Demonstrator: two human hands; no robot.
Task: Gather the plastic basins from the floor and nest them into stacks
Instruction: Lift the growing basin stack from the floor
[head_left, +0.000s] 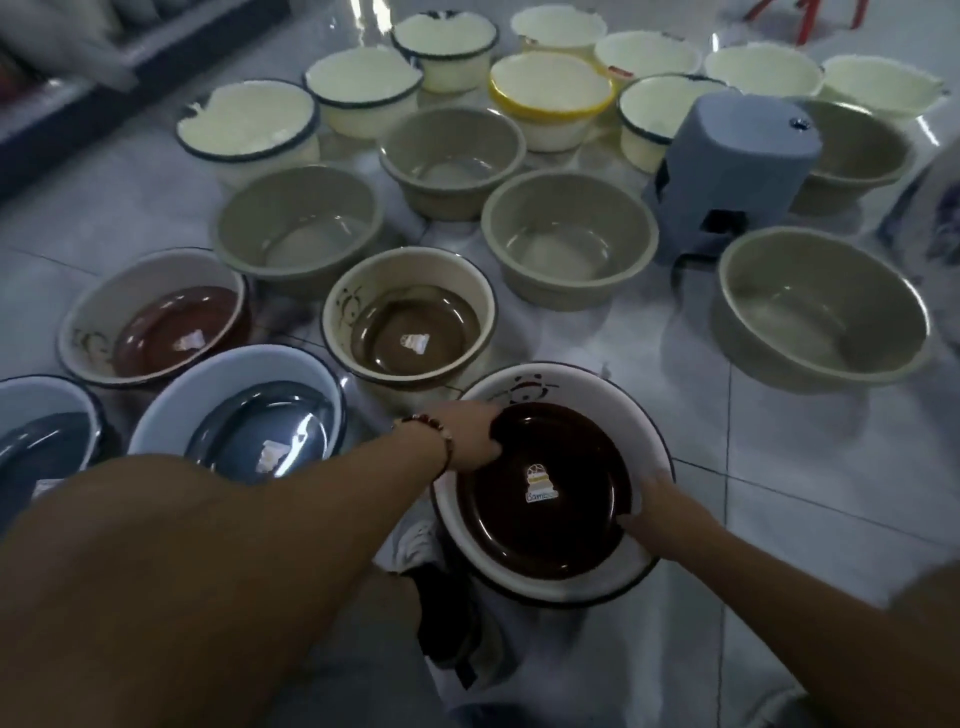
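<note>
Both hands grasp the dark-bottomed basin (545, 483) at opposite sides of its rim: the left hand (470, 436) hooks over the far-left edge with its fingers (493, 449) curled inside the wall, and the right hand (657, 512) pinches the near-right edge. A two-sided hold like this probably keeps the wide, shallow basin level so it can be lowered squarely into a matching one. The likeliest mate is the brown-bottomed basin (410, 322) just beyond the left fingers; a red-bottomed basin (156, 317) sits farther to their left, with the blue basins (239, 415) nearer the left forearm. Well beyond both hands, beige basins (566, 236) and cream basins (363, 88) stand singly on the tiled floor (779, 441), with an overturned grey stool (727, 171) among them. Whether the held basin rests on the floor or is already lifted cannot be told, and its underside is hidden. The right fingertips are hidden behind the rim; the label (540, 483) inside is too small to read reliably.
</note>
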